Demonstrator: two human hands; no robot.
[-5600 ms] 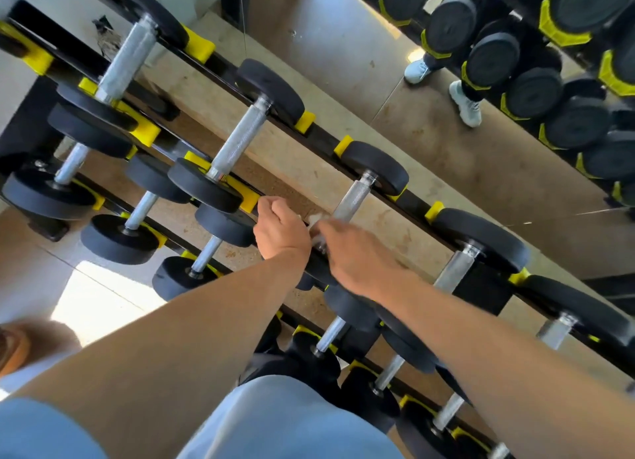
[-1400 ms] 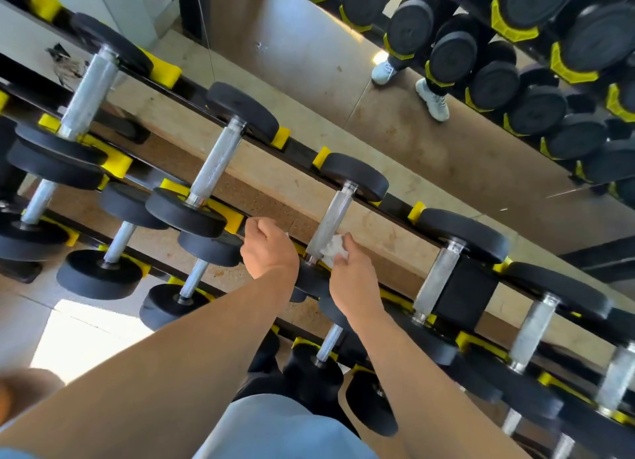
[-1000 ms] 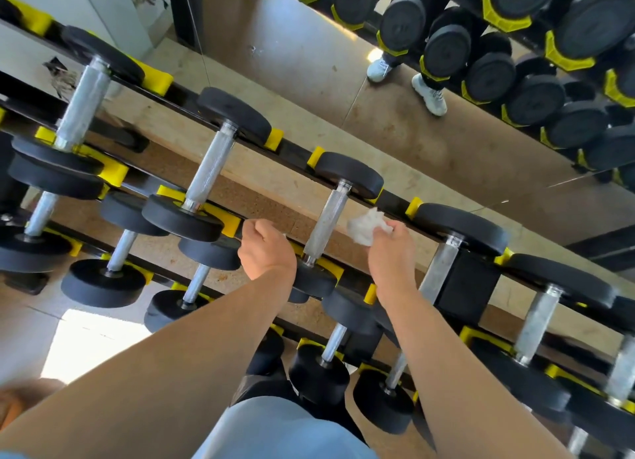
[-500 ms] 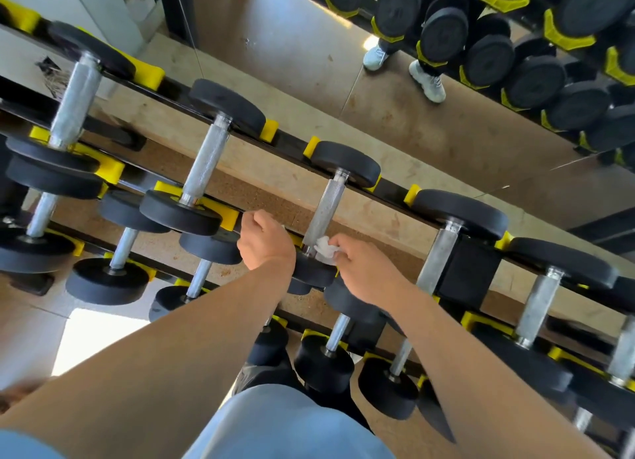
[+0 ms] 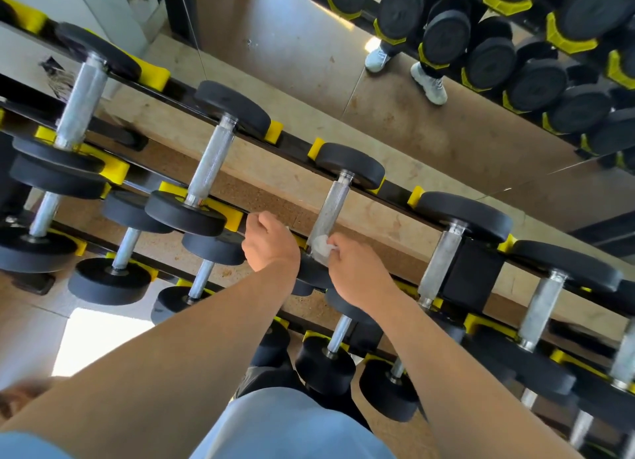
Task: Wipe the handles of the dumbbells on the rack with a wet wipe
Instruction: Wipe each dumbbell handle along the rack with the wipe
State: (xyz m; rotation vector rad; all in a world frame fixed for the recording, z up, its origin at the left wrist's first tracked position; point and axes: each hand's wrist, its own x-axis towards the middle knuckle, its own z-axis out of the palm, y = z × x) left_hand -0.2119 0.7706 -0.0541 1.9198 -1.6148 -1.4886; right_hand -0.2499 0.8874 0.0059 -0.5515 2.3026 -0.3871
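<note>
The dumbbell rack [image 5: 295,145] is black with yellow cradles and carries black-headed dumbbells with knurled steel handles. My right hand [image 5: 357,273] pinches a crumpled white wet wipe [image 5: 321,247] against the near end of the middle dumbbell's handle [image 5: 331,204], just above its front head. My left hand [image 5: 271,240] is curled in a fist on the top shelf's front rail, just left of that dumbbell. What lies under its fingers is hidden.
More dumbbells lie on the top shelf, one to the left [image 5: 209,163] and one to the right [image 5: 441,262], with smaller ones on the lower tiers [image 5: 123,245]. A mirror behind reflects white shoes [image 5: 429,83] and another loaded rack [image 5: 515,63].
A second ago my right hand was lifted with the wipe to the right of the handle. It has come back down to the handle's near end. My left hand stays on the rail.
</note>
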